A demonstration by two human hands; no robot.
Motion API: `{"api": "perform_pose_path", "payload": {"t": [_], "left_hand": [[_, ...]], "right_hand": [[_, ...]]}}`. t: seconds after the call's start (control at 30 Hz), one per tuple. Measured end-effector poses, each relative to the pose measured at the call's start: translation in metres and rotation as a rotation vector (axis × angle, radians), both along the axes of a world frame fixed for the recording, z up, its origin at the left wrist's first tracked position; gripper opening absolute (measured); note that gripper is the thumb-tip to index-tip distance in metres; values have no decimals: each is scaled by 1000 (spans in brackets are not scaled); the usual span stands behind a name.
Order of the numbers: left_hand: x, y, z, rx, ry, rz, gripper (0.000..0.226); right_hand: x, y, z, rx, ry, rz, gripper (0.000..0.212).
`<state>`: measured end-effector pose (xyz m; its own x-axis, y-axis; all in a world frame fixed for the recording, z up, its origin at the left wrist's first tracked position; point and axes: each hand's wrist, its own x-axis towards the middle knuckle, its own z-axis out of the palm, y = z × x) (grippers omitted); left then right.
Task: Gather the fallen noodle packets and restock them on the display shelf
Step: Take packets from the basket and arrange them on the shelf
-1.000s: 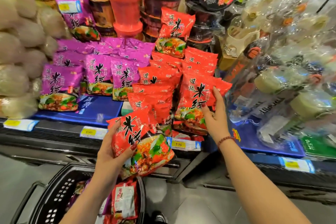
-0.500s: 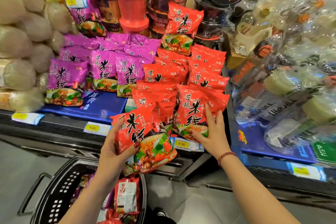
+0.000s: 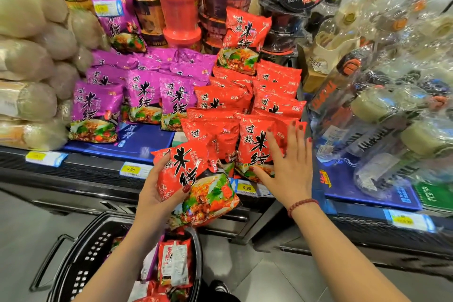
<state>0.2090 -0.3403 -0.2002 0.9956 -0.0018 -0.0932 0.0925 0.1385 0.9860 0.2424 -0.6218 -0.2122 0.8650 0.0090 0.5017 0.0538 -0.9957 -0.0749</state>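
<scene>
1. Left hand [image 3: 157, 195] grips a red packet [image 3: 196, 179], thumb curled over its front, just above the basket [image 3: 81, 260].
2. Right hand [image 3: 288, 171], fingers straight, presses flat on the front packet [image 3: 255, 147], upright in the red stack on the shelf [image 3: 98, 171].
3. Down in the basket lie spare packets [image 3: 174, 261].

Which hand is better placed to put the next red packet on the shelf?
Left. The left hand grips a red packet just in front of the shelf edge. The right hand holds nothing: it lies flat against the front upright packet of the red row.
</scene>
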Motion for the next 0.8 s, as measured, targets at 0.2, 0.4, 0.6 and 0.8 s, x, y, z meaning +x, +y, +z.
{"api": "perform_pose_path", "payload": {"t": [0.2,0.4,0.6,0.8], "left_hand": [[-2,1,8,-1,-42,-9,74],[7,2,16,37,-102,-38,75],[37,-9,39,41,-215,-125,75],[81,-36,69,110,-301,-180,77]], "right_hand": [[16,0,-6,-41,345,35,78],[18,-1,14,94,419,99,80],[10,31,73,729,342,405,55],[25,40,101,1063,458,469,74]]}}
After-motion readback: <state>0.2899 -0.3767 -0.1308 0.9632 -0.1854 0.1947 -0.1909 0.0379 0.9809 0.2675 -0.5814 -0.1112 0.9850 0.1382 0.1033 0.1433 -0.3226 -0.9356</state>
